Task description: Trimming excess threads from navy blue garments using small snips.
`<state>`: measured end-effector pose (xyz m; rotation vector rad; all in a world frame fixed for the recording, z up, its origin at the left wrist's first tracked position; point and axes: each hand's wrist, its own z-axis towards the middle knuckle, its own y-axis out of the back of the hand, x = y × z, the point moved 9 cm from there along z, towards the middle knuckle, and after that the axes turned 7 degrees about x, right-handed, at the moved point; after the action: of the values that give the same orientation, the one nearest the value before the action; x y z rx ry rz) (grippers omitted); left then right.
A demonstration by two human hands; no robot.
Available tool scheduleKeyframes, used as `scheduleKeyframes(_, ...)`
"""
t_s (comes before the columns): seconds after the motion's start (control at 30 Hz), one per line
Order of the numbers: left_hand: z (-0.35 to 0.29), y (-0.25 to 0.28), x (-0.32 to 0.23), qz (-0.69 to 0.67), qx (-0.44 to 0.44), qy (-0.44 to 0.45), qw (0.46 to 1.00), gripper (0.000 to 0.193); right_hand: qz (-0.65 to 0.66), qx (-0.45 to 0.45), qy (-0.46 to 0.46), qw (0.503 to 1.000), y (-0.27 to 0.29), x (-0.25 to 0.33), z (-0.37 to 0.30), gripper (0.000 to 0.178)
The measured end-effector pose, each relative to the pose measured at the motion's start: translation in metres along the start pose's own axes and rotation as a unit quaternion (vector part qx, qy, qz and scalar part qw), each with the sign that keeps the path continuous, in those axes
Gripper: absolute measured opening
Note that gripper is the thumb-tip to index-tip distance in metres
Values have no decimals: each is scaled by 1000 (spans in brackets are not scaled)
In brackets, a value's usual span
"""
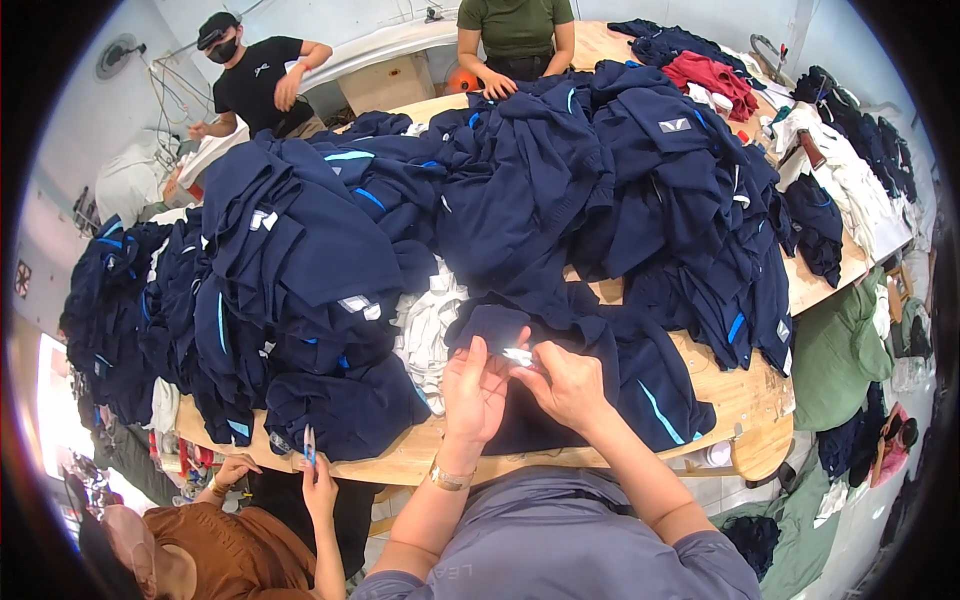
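Pinches a small white thing (pixel 518 357) in the clamped fingers of the right hand (pixel 572 385), just below and right of the centre of the frame. Lies roughly crosswise there, nearest the right hand, with one end toward the left hand (pixel 475 395) and just beside its fingers; too small to tell the kind, or whether touching them. Cannot tell whether those left fingers are clamped on the navy garment (pixel 620 360) or merely against it. Spreads, as a garment, across the tabletop (pixel 752 425) in front of both hands, with bunched white cloth (pixel 430 322) near the left one. Cannot make out a sure container near the hands; bulges at the right of the frame like a sack, as a green bundle (pixel 842 355), with contents hidden
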<state>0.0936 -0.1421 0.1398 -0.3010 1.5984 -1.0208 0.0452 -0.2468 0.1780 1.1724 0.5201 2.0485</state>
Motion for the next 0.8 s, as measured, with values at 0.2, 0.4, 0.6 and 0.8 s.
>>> scheduleKeyframes(0.2, -1, 1, 1, 5, 1, -7, 1000, 31, 5, 12, -7, 1000, 1, 2, 3, 26)
scheduleKeyframes(0.4, -1, 2, 1, 17, 2, -7, 1000, 32, 11, 5, -32, 999, 4, -6, 2, 24)
scheduleKeyframes(0.6, -3, 5, 5, -57, -13, 24, 998, 28, 53, -17, -55, 997, 13, -10, 10, 25)
scheduleKeyframes(0.8, -3, 1, 10, -84, 2, 52, 995, 24, 113, -12, -102, 988, 4, -20, 13, 25)
